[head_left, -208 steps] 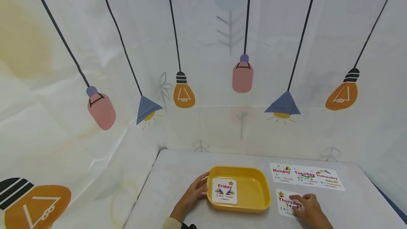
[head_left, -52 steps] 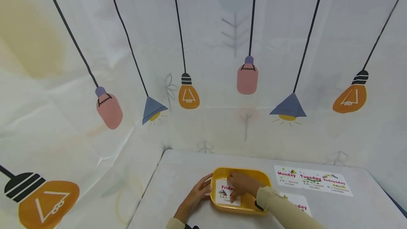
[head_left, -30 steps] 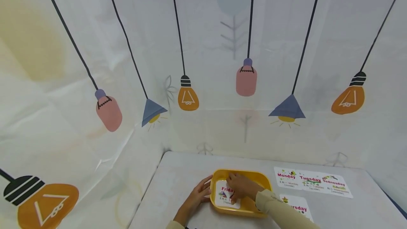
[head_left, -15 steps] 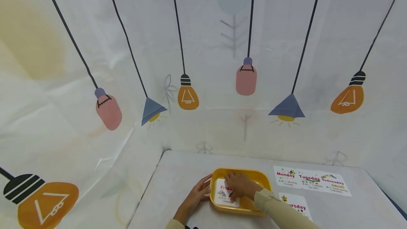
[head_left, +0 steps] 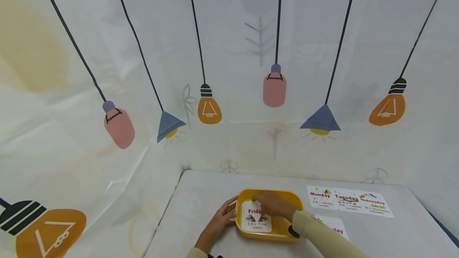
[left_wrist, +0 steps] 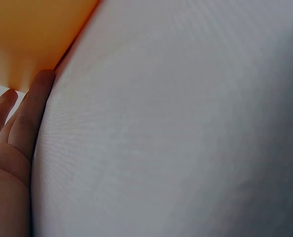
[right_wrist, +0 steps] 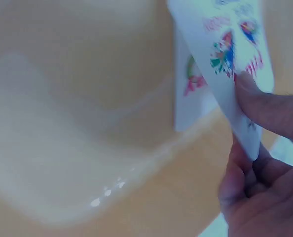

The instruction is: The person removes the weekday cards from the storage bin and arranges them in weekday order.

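Observation:
The Friday card (head_left: 255,226), white with red lettering, is at the left end of the yellow tray (head_left: 283,237) in the head view. My right hand (head_left: 274,205) reaches over the tray and pinches this card at its edge. In the right wrist view, the thumb lies on the printed face of the Friday card (right_wrist: 230,54), which is tilted up, with fingers behind it. Another printed card (right_wrist: 186,106) lies beneath, inside the tray. My left hand (head_left: 221,221) rests against the tray's left side; in the left wrist view its extended fingers (left_wrist: 35,106) touch the outer wall.
The Monday card (head_left: 320,198), Tuesday card (head_left: 347,201) and Wednesday card (head_left: 374,205) lie in a row on the white table (head_left: 204,194). Below them is the Thursday card (head_left: 333,226), partly hidden by the right sleeve (head_left: 319,232). A wall with printed lamps stands behind.
Earlier my right hand was on the Thursday card on the table; it then moved left into the tray. Over the last half second it has shifted on the Friday card, uncovering more of it.

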### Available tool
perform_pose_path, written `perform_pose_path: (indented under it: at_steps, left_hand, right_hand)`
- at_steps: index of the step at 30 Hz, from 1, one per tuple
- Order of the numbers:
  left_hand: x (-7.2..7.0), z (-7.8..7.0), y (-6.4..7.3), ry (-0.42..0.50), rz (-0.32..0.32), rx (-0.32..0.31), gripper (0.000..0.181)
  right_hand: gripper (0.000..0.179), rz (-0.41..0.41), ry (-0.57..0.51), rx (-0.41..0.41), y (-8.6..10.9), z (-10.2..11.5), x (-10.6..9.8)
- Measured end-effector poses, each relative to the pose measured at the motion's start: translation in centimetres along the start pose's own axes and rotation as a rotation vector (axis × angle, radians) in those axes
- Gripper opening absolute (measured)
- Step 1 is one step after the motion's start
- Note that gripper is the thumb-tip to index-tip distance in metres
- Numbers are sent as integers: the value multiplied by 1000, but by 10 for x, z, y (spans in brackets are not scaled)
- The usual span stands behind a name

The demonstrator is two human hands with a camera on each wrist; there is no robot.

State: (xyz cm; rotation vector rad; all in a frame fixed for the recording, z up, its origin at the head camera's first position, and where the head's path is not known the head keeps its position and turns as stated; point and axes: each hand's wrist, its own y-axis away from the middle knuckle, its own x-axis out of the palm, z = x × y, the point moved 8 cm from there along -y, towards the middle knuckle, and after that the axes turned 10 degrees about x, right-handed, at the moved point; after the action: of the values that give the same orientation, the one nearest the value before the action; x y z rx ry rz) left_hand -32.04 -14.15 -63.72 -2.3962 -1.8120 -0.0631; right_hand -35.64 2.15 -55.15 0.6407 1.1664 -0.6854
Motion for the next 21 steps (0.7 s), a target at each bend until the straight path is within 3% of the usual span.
perform_pose_path:
  at_steps: [6, 15, 19, 21]
  left_hand:
    - [1, -1, 0, 21, 0, 21, 62]
    - [-4, 4, -1, -4, -21, 7, 62]
    - [-5, 4, -2, -4, -13, 16, 62]
    - [-5, 4, -3, -5, -11, 13, 61]
  right_hand:
    - [29, 4, -396, 8, 4, -16, -13]
    - [24, -135, -757, 166, 23, -54, -21]
    - [32, -127, -933, 207, 36, -65, -23]
    - [36, -124, -972, 229, 42, -70, -23]
